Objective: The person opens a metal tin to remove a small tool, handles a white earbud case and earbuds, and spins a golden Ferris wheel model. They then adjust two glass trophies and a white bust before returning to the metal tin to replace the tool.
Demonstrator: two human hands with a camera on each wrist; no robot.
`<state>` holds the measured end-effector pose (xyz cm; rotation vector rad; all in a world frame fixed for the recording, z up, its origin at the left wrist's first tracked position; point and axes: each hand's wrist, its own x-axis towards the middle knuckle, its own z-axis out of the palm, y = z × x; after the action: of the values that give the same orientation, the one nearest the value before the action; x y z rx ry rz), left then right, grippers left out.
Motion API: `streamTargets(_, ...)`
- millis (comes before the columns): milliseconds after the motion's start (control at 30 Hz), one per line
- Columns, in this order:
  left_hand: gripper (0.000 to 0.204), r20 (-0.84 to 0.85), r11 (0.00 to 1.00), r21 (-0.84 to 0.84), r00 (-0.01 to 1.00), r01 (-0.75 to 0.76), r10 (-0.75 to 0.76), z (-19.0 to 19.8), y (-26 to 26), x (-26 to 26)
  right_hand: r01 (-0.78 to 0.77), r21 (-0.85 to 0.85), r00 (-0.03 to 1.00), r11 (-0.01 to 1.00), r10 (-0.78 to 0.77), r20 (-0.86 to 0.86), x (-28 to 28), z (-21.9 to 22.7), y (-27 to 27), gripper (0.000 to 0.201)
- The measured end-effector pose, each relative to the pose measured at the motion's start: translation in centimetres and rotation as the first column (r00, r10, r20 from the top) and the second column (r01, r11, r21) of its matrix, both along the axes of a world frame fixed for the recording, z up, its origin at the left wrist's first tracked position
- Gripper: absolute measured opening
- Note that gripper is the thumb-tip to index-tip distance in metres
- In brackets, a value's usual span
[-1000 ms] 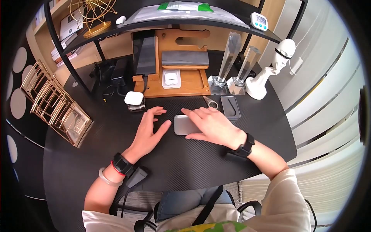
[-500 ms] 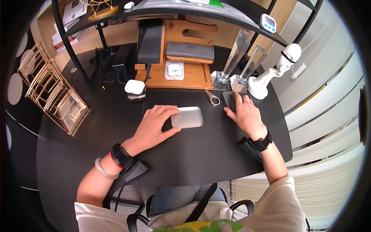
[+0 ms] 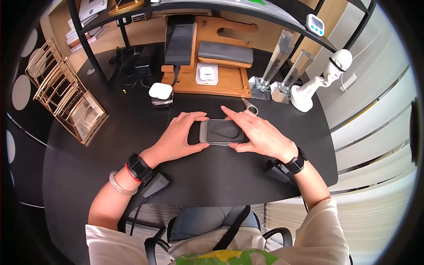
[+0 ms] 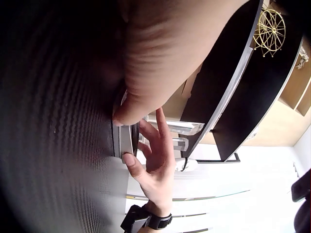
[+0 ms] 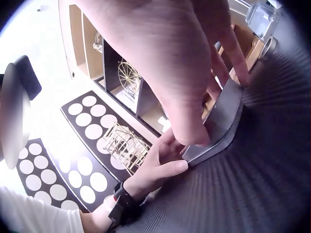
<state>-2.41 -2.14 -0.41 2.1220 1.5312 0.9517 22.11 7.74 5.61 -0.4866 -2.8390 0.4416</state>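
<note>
A flat silver tin lid (image 3: 203, 131) lies on the desk mat in front of the person. Over it sits a shallow rectangular tin (image 3: 224, 130), its black lining marked with a teardrop-shaped recess; the lid's left end sticks out from under it. My left hand (image 3: 176, 138) holds the lid's left end between thumb at the near edge and fingers at the far edge. From the other side my right hand (image 3: 264, 138) grips the lined tin across its right end. In the right wrist view the grey metal wall (image 5: 224, 119) shows close over the mat.
Behind the hands lie a ring-handled grey tool (image 3: 251, 107) and a white earbud case (image 3: 160, 91). A wooden stand (image 3: 221, 89) holds a phone and a glasses case. Crystal trophies (image 3: 279, 59) and a white bust (image 3: 303, 98) stand right, a gold wire rack (image 3: 73, 99) left.
The right hand went from the silver lid to the lined tin at the right, then brought that tin left onto the lid. The left hand came to the lid and stays at its left end.
</note>
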Motion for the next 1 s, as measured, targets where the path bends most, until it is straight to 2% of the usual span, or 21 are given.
streamTargets(67,0.071,0.017,1.0,-0.014,1.0,0.001,-0.001,0.2,0.0,0.1,-0.014,-0.018,1.0,1.0,0.015,0.004,-0.5,-0.2,0.1,0.091)
streamTargets(167,0.071,-0.079,1.0,0.01,0.997,0.011,-0.01,0.3,0.2,0.4,-0.031,-0.018,0.999,0.999,0.031,0.008,-0.4,-0.4,0.3,0.088)
streamTargets(233,0.07,-0.075,1.0,0.017,0.997,0.004,-0.003,0.1,0.3,0.3,0.011,-0.05,0.99,0.999,-0.018,-0.143,0.1,-0.4,1.2,0.08)
streamTargets(267,0.07,-0.075,1.0,0.014,0.997,0.002,-0.001,0.1,0.3,0.3,0.142,-0.104,0.977,0.984,-0.156,-0.144,0.4,-0.2,1.8,0.068)
streamTargets(300,0.069,-0.075,1.0,0.01,0.997,0.001,0.0,0.1,0.2,0.3,0.229,-0.044,0.949,0.972,-0.233,-0.214,0.9,-1.0,3.3,0.058)
streamTargets(367,0.067,-0.073,1.0,0.008,0.997,0.001,-0.001,0.3,0.2,0.3,0.487,0.057,0.869,0.871,-0.478,-0.128,1.5,-1.2,4.3,0.054)
streamTargets(400,0.066,-0.06,1.0,-0.008,0.998,0.001,-0.001,0.5,0.1,0.3,0.509,0.21,0.86,0.834,-0.485,-0.158,2.1,-2.4,4.9,0.052)
streamTargets(567,0.062,-0.023,0.999,-0.03,0.999,0.026,-0.027,0.7,0.1,0.1,0.474,0.185,0.881,0.861,-0.466,-0.088,2.0,-3.3,5.4,0.05)
streamTargets(633,0.062,-0.018,0.999,-0.028,0.999,0.037,-0.038,0.7,0.1,0.0,0.432,0.168,0.902,0.886,-0.425,-0.08,1.8,-3.6,5.7,0.043)
streamTargets(667,0.062,-0.022,0.999,-0.035,0.999,0.039,-0.04,0.8,0.1,0.0,0.444,0.13,0.896,0.887,-0.435,-0.089,1.6,-3.8,5.7,0.034)
streamTargets(767,0.063,-0.053,0.998,-0.054,0.998,0.033,-0.035,0.9,0.2,0.1,0.414,0.096,0.905,0.905,-0.398,-0.151,1.7,-4.6,5.9,0.028)
streamTargets(867,0.064,-0.055,0.999,-0.027,0.998,0.038,-0.04,0.8,0.2,0.1,0.36,0.137,0.925,0.923,-0.335,-0.179,2.0,-4.9,5.9,0.026)
streamTargets(1000,0.065,-0.063,0.999,-0.026,0.997,0.035,-0.036,1.0,0.2,0.2,0.326,0.109,0.932,0.939,-0.299,-0.205,2.1,-4.3,5.0,0.023)
